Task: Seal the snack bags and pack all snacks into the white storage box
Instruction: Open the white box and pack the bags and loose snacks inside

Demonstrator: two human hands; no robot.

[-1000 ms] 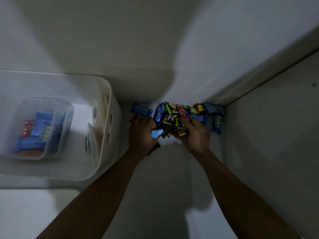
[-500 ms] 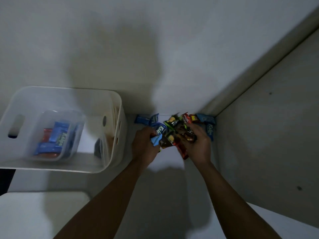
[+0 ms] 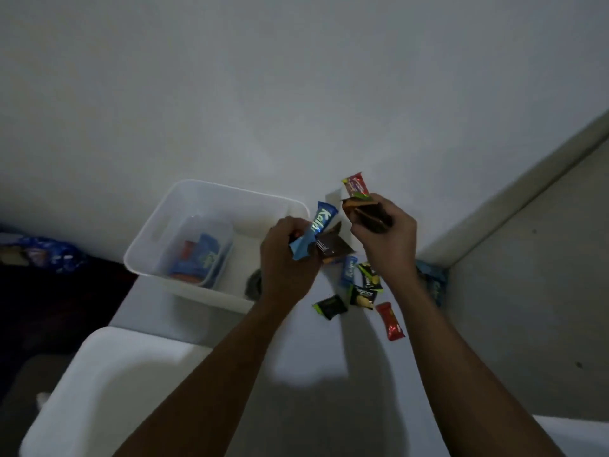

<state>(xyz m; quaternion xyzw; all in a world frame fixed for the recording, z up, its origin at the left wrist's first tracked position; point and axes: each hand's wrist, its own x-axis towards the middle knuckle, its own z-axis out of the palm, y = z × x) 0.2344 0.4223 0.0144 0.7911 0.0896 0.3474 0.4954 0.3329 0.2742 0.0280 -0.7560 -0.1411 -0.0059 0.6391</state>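
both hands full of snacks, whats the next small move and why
Probably carry both handfuls left over the box and drop them in. The left hand grips a blue pack, the right hand a red pack, both raised beside the box's rim; the box has room.

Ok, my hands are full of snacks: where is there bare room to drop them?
Free: the white storage box floor beside the clear tub; the white surface between your forearms. Crowded: loose snacks by the corner.
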